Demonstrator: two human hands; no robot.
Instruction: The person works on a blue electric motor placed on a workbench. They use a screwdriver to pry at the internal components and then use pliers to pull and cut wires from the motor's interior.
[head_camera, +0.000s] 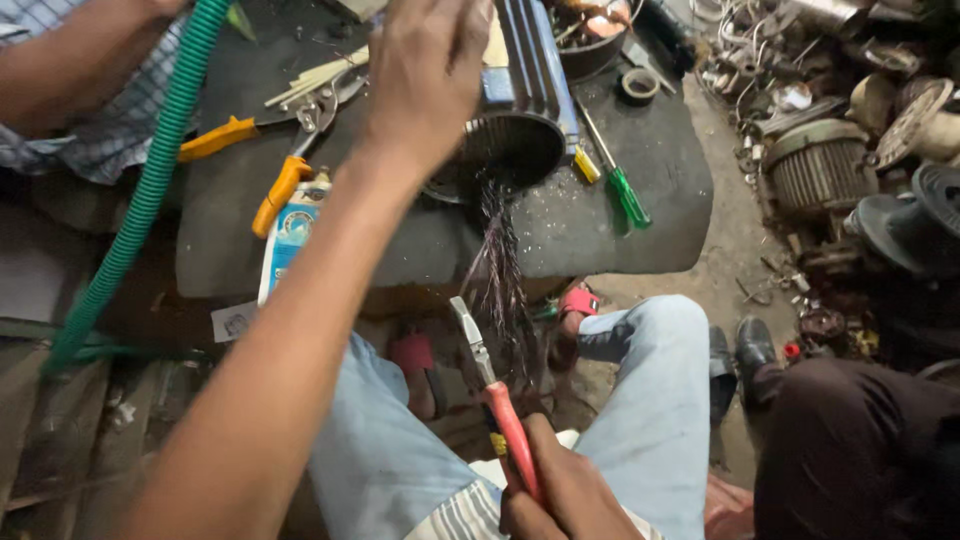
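Dark, gritty workbench (640, 180) fills twelve o'clock. His left hand (425, 75) clamps the ribbed grey motor housing (520, 120), steadying it. His right hand (560, 495) grips red-handled pliers (490, 385) beside trailing copper winding strands (500, 270).

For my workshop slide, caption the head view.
Left hand steadies a motor stator while red-handled pliers meet its copper wires.

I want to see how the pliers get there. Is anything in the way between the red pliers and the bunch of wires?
Nothing visible. The right hand holds the red pliers with their tip right beside the wire bunch hanging from the motor.
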